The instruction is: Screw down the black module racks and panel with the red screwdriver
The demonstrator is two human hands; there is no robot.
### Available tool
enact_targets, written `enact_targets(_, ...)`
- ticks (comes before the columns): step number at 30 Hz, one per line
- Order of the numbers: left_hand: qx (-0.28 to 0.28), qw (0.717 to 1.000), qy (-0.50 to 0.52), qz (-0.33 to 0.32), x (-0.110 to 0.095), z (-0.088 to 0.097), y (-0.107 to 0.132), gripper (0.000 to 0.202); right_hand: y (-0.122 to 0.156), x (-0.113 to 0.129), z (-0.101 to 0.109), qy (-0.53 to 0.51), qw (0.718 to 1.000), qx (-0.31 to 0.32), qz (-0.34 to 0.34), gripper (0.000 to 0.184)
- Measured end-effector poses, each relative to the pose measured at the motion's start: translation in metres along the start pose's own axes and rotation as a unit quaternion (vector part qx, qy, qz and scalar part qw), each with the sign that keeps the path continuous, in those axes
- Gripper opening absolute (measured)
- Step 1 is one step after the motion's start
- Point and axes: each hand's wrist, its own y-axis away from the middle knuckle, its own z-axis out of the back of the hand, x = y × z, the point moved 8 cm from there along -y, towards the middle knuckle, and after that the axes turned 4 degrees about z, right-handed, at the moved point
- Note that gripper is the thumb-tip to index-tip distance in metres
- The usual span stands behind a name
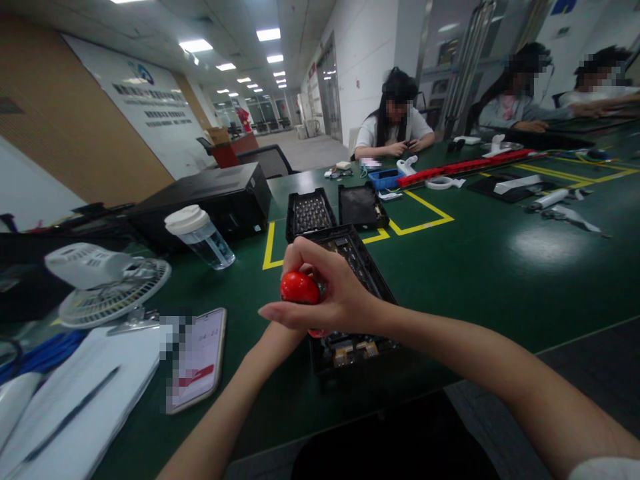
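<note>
My right hand (343,287) is closed around a tool with a rounded, glossy red handle (299,288), its end pointing toward me. The working end of the tool is hidden by the hand. Behind and below it, my left hand (286,339) reaches in from the lower left, its fingers covered by the right hand. Both hands are over a long black open case (377,270) on the green table, with small electronic parts (355,353) showing at its near end. A bit of red shows under the right palm.
Two black trays (311,212) (364,203) lie beyond the case. To the left are a tumbler (200,237), a small fan (115,277), a phone (200,360), papers (85,393) with a pen, and a black computer case (215,200). A person (393,120) sits opposite; others sit right.
</note>
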Motion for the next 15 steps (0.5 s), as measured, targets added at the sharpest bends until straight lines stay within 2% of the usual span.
enact_targets(6, -0.021, 1.000, 0.000, -0.005, 0.002, 0.004, 0.001, 0.047, 0.001, 0.012, 0.000, 0.085, 0.995, -0.050, 0.031, 0.032)
enact_targets(12, -0.033, 0.999, -0.025, -0.002, -0.002, -0.035, -0.025, 0.050, 0.001, 0.017, 0.001, 0.149, 0.985, -0.082, 0.011, 0.033)
enact_targets(14, -0.037, 0.999, -0.033, -0.004, 0.001, -0.039, -0.031, 0.052, 0.000, 0.017, 0.000, 0.153, 0.985, -0.081, 0.005, 0.034)
enact_targets(15, -0.052, 0.997, -0.054, -0.013, 0.003, -0.035, -0.030, 0.054, 0.000, 0.017, 0.000, 0.152, 0.985, -0.079, 0.004, 0.034)
